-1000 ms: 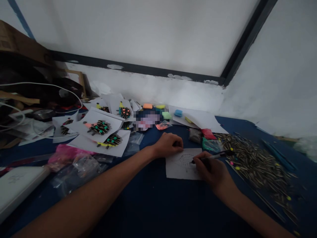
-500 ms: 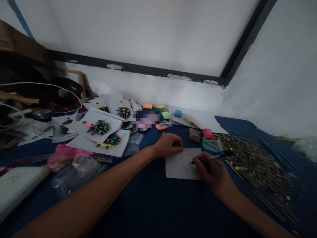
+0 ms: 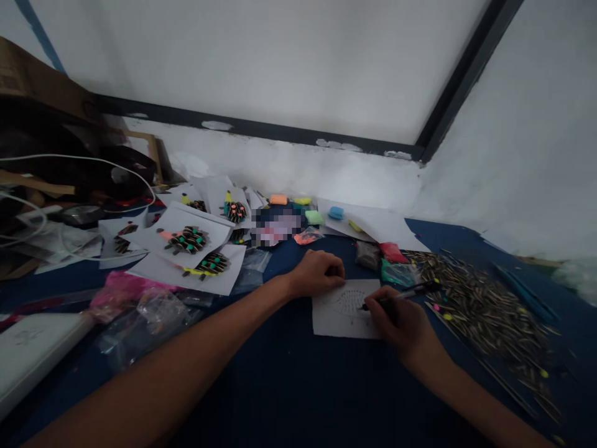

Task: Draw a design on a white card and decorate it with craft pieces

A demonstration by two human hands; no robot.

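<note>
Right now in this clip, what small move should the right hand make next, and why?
Probably a short pen stroke beside the existing marks. The right hand grips the pen with its tip at the small marks on the paper, though contact is too small to confirm. The left hand rests at the paper's upper edge, seemingly steadying it.

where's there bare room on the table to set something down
Mainly the blue tabletop between the left forearm and right forearm, this side of the small paper. It's crowded at left with sheets and plastic bags, at right with a seed-like heap, beyond the hands with coloured packets.
</note>
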